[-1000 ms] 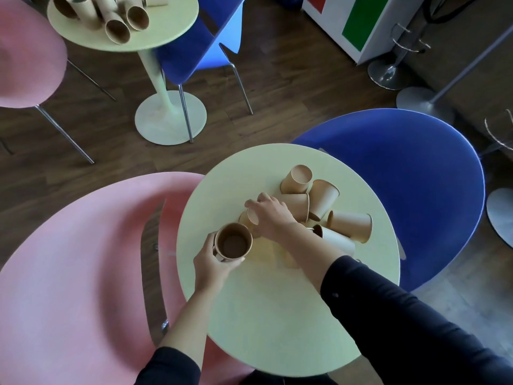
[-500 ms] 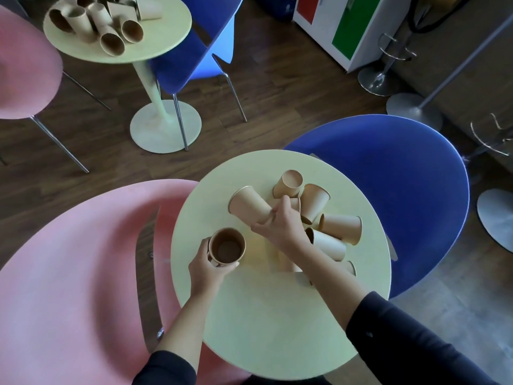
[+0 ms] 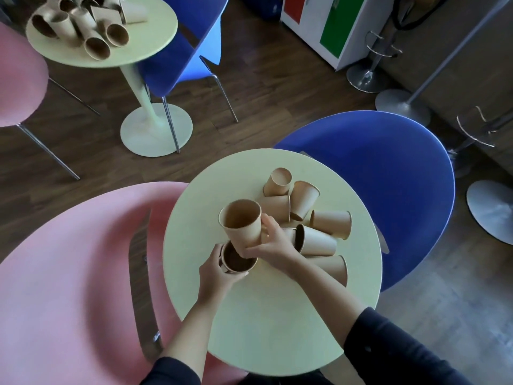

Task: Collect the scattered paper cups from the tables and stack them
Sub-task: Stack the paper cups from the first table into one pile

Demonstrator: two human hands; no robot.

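My left hand (image 3: 215,273) grips an upright brown paper cup (image 3: 238,262) standing on the round pale-yellow table (image 3: 277,315). My right hand (image 3: 273,243) holds a second paper cup (image 3: 243,222) mouth up, tilted, its base just above the rim of the first cup. Several more paper cups (image 3: 319,240) lie on their sides in a heap on the table just right of my hands. A further pile of paper cups (image 3: 83,26) lies on the far table (image 3: 155,37) at the top left.
A pink chair (image 3: 69,273) is at the near left and a blue chair (image 3: 388,190) at the right of the near table. Another blue chair (image 3: 183,56) and a pink chair (image 3: 16,79) flank the far table. Metal stand bases (image 3: 402,107) are on the wooden floor at right.
My right hand picked a cup out of the heap, turned it mouth up and carried it over the cup in my left hand. The view shifted slightly downward.
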